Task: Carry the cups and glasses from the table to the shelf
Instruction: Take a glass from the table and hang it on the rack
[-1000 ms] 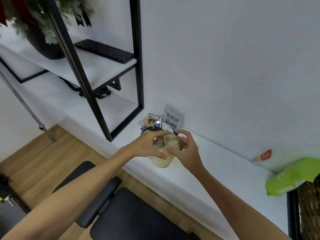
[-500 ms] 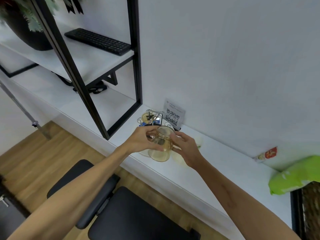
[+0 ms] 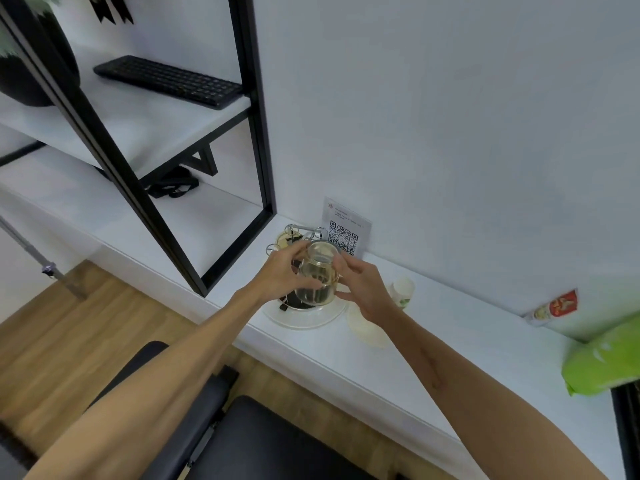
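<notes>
A clear glass cup (image 3: pixel 318 276) with a yellowish tint is held above a round glass tray (image 3: pixel 304 317) on the white table (image 3: pixel 398 355). My left hand (image 3: pixel 282 271) grips the cup from the left, fingers curled round its side. On the cup's right side my right hand (image 3: pixel 362 289) touches it with the fingers loosely spread. A metal cup rack (image 3: pixel 294 237) stands just behind the cup, partly hidden. The black-framed shelf (image 3: pixel 166 119) with white boards is to the left.
A QR-code card (image 3: pixel 344 230) leans on the wall behind the rack. A small paper cup (image 3: pixel 401 291) and a pale dish (image 3: pixel 365 329) sit right of my hands. A keyboard (image 3: pixel 169 79), a green bag (image 3: pixel 606 362) and a black chair (image 3: pixel 214 438) are around.
The cup has tilted more upright and sits a little lower over the tray. My right hand's fingers have loosened on it, while my left hand keeps hold.
</notes>
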